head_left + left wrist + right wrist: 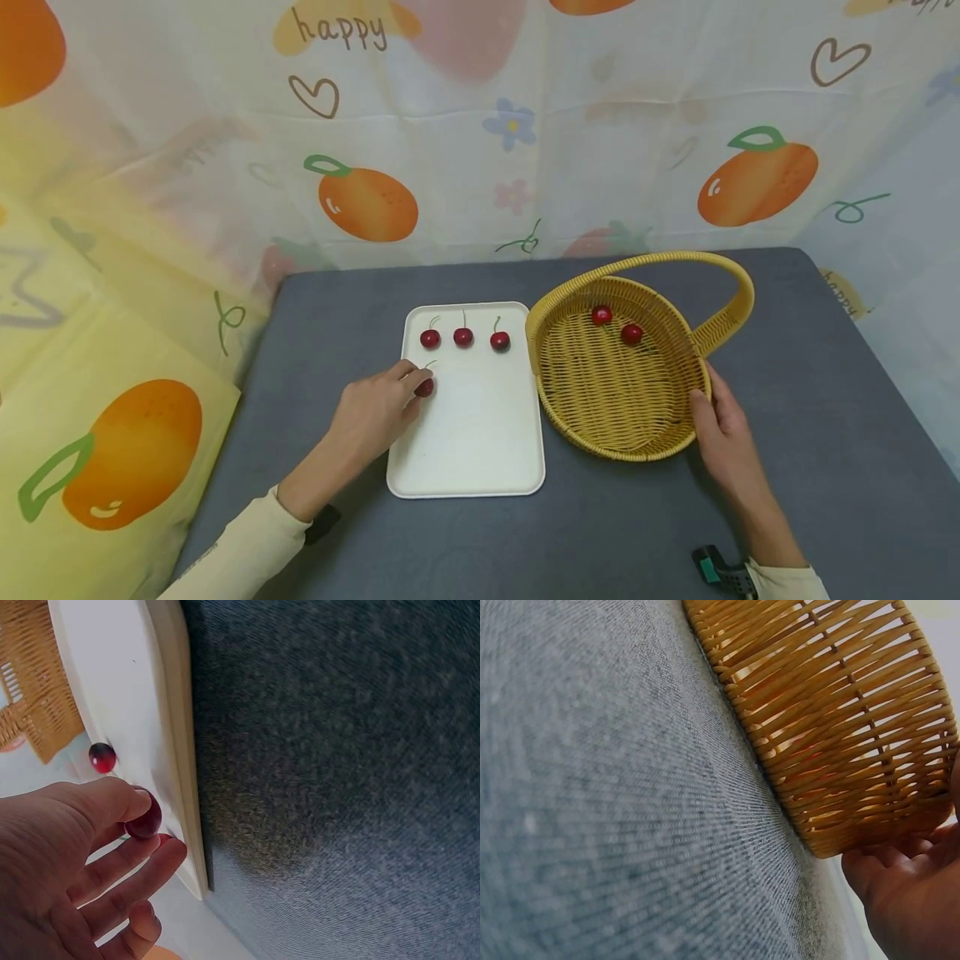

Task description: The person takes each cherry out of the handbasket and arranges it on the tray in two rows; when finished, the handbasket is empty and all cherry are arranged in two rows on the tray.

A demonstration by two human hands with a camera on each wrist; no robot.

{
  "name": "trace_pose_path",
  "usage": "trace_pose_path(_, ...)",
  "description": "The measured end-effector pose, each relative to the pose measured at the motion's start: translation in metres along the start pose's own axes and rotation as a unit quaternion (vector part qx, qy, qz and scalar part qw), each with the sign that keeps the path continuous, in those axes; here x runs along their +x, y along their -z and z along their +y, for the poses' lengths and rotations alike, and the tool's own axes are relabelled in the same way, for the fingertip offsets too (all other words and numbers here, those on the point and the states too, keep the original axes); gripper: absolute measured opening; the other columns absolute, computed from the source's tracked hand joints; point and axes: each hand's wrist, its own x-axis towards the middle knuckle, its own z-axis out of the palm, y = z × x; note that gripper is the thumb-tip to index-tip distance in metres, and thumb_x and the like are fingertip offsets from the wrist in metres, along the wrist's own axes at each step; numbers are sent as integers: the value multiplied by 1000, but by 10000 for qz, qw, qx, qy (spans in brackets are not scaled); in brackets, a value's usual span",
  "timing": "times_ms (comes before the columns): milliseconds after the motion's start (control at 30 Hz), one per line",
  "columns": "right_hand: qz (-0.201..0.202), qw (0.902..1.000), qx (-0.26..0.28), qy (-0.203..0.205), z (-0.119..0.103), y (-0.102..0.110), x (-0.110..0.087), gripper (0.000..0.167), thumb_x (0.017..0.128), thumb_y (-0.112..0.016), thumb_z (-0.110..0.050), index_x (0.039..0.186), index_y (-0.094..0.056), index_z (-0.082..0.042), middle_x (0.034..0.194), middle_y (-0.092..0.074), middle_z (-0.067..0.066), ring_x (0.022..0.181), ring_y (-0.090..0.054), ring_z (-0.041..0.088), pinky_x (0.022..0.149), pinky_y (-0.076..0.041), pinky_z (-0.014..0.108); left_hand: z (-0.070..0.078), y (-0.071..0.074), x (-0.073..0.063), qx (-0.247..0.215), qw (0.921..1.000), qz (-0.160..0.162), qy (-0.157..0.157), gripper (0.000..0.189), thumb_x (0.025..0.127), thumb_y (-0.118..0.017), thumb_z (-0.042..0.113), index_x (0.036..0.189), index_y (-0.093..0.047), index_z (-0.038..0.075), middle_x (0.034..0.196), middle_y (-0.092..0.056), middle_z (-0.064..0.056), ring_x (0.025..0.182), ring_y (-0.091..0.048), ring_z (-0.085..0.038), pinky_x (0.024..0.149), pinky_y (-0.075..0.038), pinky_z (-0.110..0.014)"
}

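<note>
Between thumb and fingers my left hand (378, 407) pinches a dark red cherry (145, 817) with a thin stem, over the left side of a white tray (480, 450). In the head view three more stemmed cherries lie in a row at the tray's far end: a left one (430, 338), a middle one (462, 337) and a right one (499, 341). To the tray's right stands a yellow wicker basket (607, 400), with two cherries inside, one (602, 314) beside the other (632, 334). Its right rim is held by my right hand (723, 425), thumb at the rim and fingers outside.
A grey cloth (600, 533) covers the table under tray and basket. The basket's tall handle (675, 257) arches over its far side. Behind the table hangs a fruit-patterned curtain (450, 125), which also comes down along the left side.
</note>
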Motion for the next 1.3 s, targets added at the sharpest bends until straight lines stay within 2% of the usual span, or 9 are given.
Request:
trace_pose_path(400,-46,9999,121,64,-1,0,0,56,117,-37,-20,170,-21,-19,169,-30,23,144,-40,3,99,-38,5,2,-1,0,91,9999,-77,-16,37,86,-86,11,121,-77,16,111,-74,-1,85,-70,-20,55,-54,-36)
trace_pose_path(1067,-62,10000,74,3,-1,0,0,56,117,-38,-22,170,-21,-22,169,-31,21,142,-40,0,99,-38,5,6,-1,-2,120,9998,-121,112,47,87,-87,13,131,-72,16,117,-72,-1,92,-70,-24,56,-54,-38)
trace_pose_path(1300,-108,9998,113,-99,-2,1,0,56,117,-36,-24,170,-19,-21,170,-27,21,148,-37,8,100,-36,5,6,-2,-2,151,9997,-132,153,45,88,-86,17,130,-72,16,116,-73,-2,90,-70,-24,58,-54,-38)
